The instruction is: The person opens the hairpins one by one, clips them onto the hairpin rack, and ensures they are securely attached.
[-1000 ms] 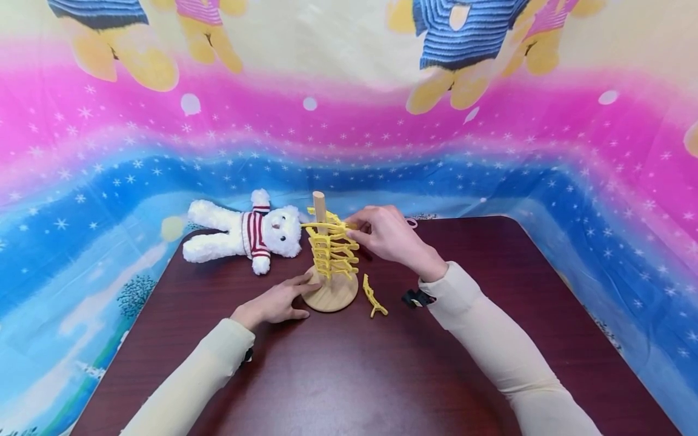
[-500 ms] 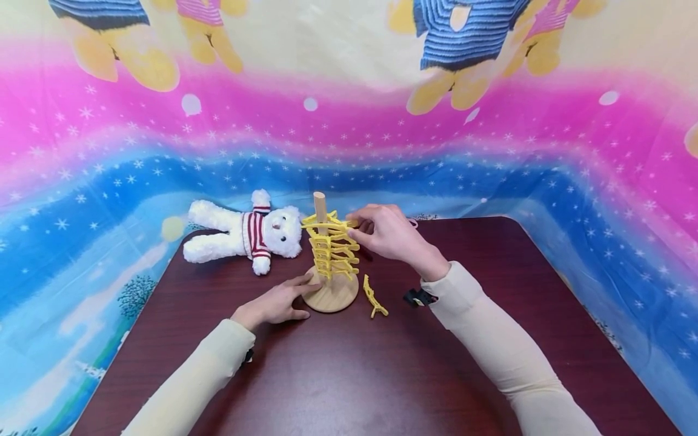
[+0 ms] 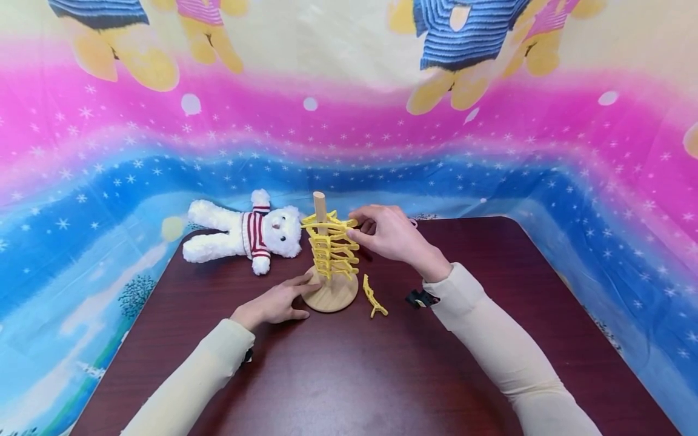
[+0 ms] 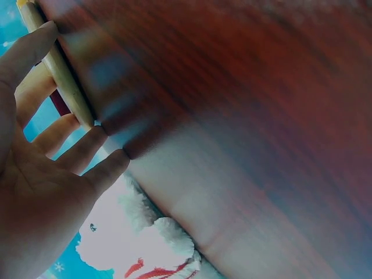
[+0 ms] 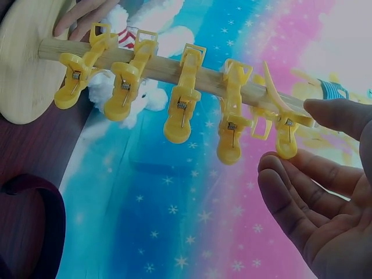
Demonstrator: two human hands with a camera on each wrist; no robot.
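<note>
Several yellow spring clips (image 5: pixel 182 110), shaped like clothespins, grip a wooden post (image 3: pixel 319 206) that rises from a round wooden base (image 3: pixel 332 301). My right hand (image 3: pixel 389 233) is at the uppermost clip (image 5: pixel 286 125), pinching its handles between thumb and fingertips in the right wrist view. That clip sits below the post's top end. My left hand (image 3: pixel 275 301) has its fingers extended, with fingertips resting on the left side of the base. On the table, just right of the base, lies one loose yellow clip (image 3: pixel 374 297).
A white teddy bear (image 3: pixel 248 233) in a red-striped sweater lies left of the stand. A dark curved band (image 5: pixel 49 215) shows at lower left in the right wrist view. The dark brown table (image 3: pixel 349 375) is bounded by a printed cloth backdrop (image 3: pixel 491 157).
My right hand has shifted very slightly right, and the uppermost clip has settled at a slightly different angle on the post. My left hand has stayed on the base.
</note>
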